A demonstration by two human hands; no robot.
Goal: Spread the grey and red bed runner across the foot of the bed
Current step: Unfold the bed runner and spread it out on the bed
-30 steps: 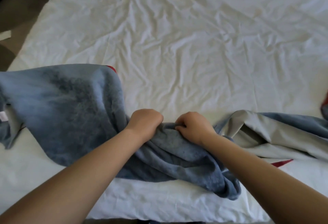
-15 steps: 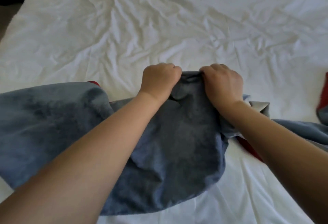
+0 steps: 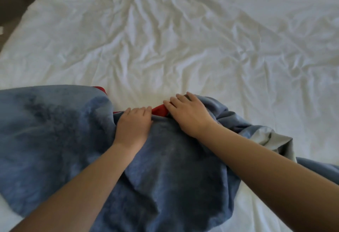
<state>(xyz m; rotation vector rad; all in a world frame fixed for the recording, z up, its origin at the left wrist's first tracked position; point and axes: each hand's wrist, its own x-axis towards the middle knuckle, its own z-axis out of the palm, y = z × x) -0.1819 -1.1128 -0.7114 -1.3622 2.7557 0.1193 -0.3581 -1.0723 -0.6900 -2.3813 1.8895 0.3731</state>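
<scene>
The grey-blue bed runner (image 3: pixel 174 167) with a red edge strip (image 3: pixel 159 110) lies crumpled across the near part of the white bed (image 3: pixel 183 48). Its left portion (image 3: pixel 45 130) is spread flat, while its right portion (image 3: pixel 266 136) is bunched and folded, showing a paler underside. My left hand (image 3: pixel 134 123) rests on the runner's far edge with its fingers curled over the fabric. Just to the right, my right hand (image 3: pixel 189 114) lies flat on the runner with its fingers stretched out over the red strip. Both forearms cross the runner.
Wrinkled white bedding covers the whole far side of the bed. The bed's left edge (image 3: pixel 22 22) runs diagonally at the upper left, with dark floor (image 3: pixel 11 2) beyond it. The runner trails off the frame at the right (image 3: pixel 322 169).
Both hands carried the runner's far edge up and away from me, then lowered it onto the bed. My right hand has gone from a fist to flat fingers, and the red strip now shows between the hands.
</scene>
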